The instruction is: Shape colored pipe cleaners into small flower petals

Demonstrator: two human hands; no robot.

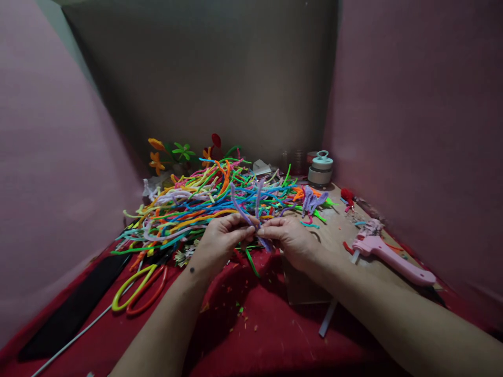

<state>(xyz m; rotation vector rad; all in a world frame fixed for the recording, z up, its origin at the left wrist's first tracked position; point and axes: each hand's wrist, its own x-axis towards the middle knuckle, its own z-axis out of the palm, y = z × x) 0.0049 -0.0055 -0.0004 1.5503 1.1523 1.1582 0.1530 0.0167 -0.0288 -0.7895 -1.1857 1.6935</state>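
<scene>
Between my two hands is a purple pipe cleaner (239, 201), bent so that two fuzzy ends stick up and a short looped part hangs below my fingers. My left hand (228, 235) pinches it from the left with thumb and forefinger. From the other side my right hand (288, 235) grips it too, thumb and fingertips closed and almost touching the left ones. Just beyond my hands spreads a big heap of colourful pipe cleaners (188, 209). A bundle of shaped purple pipe cleaners (313, 199) lies at the heap's right end.
A pink glue gun (396, 257) rests on a brown board (330, 230) at right. Scissors with yellow and red handles (135, 293) lie at left on the red cloth (251, 335), near a black strip (74, 309). A lidded jar (320, 170) and pipe-cleaner flowers (157, 162) stand behind.
</scene>
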